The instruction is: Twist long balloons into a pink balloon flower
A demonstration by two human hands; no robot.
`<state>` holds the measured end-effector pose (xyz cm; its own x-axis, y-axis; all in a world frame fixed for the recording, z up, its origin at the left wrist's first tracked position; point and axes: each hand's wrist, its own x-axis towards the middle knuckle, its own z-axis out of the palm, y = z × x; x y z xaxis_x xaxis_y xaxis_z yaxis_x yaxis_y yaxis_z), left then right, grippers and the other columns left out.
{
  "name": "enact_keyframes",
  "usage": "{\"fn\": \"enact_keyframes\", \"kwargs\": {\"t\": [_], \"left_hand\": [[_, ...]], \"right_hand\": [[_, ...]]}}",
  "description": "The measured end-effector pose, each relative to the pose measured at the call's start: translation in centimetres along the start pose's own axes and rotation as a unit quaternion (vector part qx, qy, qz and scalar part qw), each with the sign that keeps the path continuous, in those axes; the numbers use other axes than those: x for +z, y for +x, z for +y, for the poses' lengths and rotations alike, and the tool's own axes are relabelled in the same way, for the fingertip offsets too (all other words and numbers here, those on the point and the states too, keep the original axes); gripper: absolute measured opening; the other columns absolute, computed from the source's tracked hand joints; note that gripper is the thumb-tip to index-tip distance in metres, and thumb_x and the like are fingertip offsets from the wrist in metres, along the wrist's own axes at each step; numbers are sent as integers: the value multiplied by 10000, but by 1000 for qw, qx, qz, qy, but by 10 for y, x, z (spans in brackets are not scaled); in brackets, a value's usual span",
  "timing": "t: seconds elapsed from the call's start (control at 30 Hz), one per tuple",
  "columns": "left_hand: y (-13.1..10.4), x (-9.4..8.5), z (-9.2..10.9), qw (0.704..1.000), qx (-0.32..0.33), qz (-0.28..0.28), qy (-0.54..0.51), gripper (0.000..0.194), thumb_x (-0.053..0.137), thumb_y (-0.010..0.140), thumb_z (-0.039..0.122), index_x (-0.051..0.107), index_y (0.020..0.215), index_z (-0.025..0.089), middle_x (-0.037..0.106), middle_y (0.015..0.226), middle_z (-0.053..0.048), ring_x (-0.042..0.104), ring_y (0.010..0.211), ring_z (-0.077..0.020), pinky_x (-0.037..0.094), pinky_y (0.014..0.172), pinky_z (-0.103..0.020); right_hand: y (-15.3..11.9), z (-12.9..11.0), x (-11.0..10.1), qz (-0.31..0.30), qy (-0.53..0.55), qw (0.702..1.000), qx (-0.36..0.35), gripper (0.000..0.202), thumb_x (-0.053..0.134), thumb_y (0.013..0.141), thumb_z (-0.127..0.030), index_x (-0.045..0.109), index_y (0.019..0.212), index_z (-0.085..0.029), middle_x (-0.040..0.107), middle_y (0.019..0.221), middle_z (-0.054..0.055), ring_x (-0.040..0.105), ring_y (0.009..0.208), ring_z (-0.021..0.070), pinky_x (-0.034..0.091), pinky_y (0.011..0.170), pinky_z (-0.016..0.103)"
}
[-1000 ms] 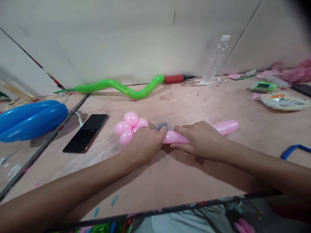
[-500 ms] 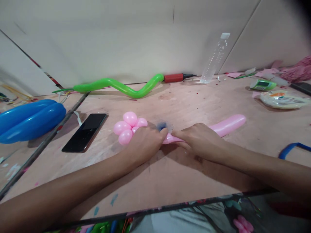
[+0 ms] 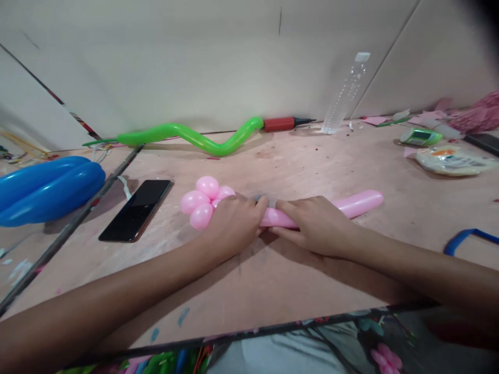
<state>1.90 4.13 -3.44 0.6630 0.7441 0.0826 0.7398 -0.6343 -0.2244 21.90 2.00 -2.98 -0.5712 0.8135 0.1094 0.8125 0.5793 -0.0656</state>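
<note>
Between my two hands runs a long pink modelling balloon [image 3: 279, 218], above the middle of the table. Several round pink bubbles cluster like a flower at its left end, partly covered by my left hand [image 3: 239, 221]. That hand is closed around the balloon just right of the bubbles. My right hand [image 3: 317, 224] grips the straight part, thumb below and fingers on top. Past it the balloon's tail sticks out to the right, ending in a rounded tip. A small dark bluish patch shows behind my left fingertips, and I cannot make out what it is.
On the left lie a black phone [image 3: 135, 210] and a blue balloon [image 3: 50, 189]. Along the wall are a green balloon [image 3: 218, 149], a red hand pump [image 3: 279, 123] and a clear bottle [image 3: 345, 96]. A plastic packet [image 3: 454, 160] and blue strip [image 3: 468, 237] lie at right.
The stretch of balloon between my hands, thin and pinched before, is now fuller and rounder. The tail tip has drawn slightly left and down. My right fingers have shifted their hold.
</note>
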Motion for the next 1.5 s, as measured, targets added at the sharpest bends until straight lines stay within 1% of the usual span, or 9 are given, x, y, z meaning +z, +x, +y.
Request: {"fn": "enact_keyframes", "kwargs": {"t": [0.2, 0.37, 0.53, 0.67, 0.77, 0.97, 1.1, 1.37, 1.5], "left_hand": [[-8, -11, -2, 997, -29, 30, -66, 228, 614, 851, 369, 558, 983, 191, 707, 902, -82, 682, 836, -328, 492, 688, -428], [-20, -13, -9, 998, 12, 33, -56, 299, 575, 891, 345, 590, 1105, 136, 690, 1044, -142, 633, 993, -336, 497, 878, -481], [-28, -29, -17, 998, 58, 9, -19, 254, 550, 950, 331, 668, 1071, 141, 718, 1026, -127, 587, 1147, -313, 230, 1198, -571], [-27, -52, -25, 986, 30, -59, -155, 296, 612, 918, 487, 703, 917, 205, 718, 916, -47, 644, 942, -242, 468, 956, -413], [-25, -67, -33, 952, 14, -118, -284, 338, 581, 924, 533, 697, 891, 218, 706, 867, -2, 632, 775, -186, 467, 708, -287], [-22, -75, -48, 868, 79, -197, -449, 323, 594, 940, 492, 719, 1035, 210, 701, 1093, -16, 642, 982, -224, 463, 835, -280], [-26, -63, -44, 840, 124, -134, -511, 227, 750, 852, 398, 757, 1006, 231, 664, 1184, -18, 595, 1108, -231, 434, 977, -302], [-34, -29, -26, 753, 34, 144, -641, 377, 751, 818, 565, 769, 953, 213, 655, 994, -46, 589, 941, -222, 450, 852, -347], [-35, -29, -20, 762, 6, 148, -631, 368, 757, 812, 556, 731, 863, 192, 632, 977, -41, 580, 925, -209, 440, 842, -337]], "right_hand": [[1, 0, -2, 29, 29, 999, -22, 269, 582, 953, -455, 614, 1009, -194, 725, 982, 74, 645, 869, 254, 350, 707, 341], [1, 5, -3, 30, 10, 999, -39, 165, 564, 947, -321, 607, 1030, -185, 712, 992, 65, 619, 869, 242, 345, 733, 342], [2, 13, -15, 36, -39, 998, -31, 100, 563, 839, -205, 591, 931, -177, 686, 923, 80, 577, 830, 246, 341, 760, 355], [3, 12, -29, 60, -54, 993, -90, 218, 592, 801, -260, 619, 997, -169, 670, 962, 89, 561, 910, 273, 342, 896, 395], [2, 9, -40, 68, -53, 989, -119, 236, 587, 837, -331, 636, 1002, -171, 667, 968, 91, 555, 879, 268, 348, 851, 389], [1, 9, -60, 103, -44, 988, -105, 171, 583, 820, -314, 618, 919, -178, 660, 917, 90, 559, 844, 257, 346, 805, 380], [-1, 4, -63, 107, 7, 984, -142, 207, 605, 764, -313, 599, 934, -196, 659, 906, 68, 570, 846, 257, 358, 812, 386], [2, -15, -41, 99, 43, 992, 62, 231, 476, 943, -444, 515, 906, -219, 615, 669, 33, 473, 548, 200, 189, 563, 321], [-3, -19, -30, 91, 172, 981, 13, 183, 516, 932, -383, 506, 978, -206, 662, 753, 31, 533, 592, 195, 277, 574, 309]]}}
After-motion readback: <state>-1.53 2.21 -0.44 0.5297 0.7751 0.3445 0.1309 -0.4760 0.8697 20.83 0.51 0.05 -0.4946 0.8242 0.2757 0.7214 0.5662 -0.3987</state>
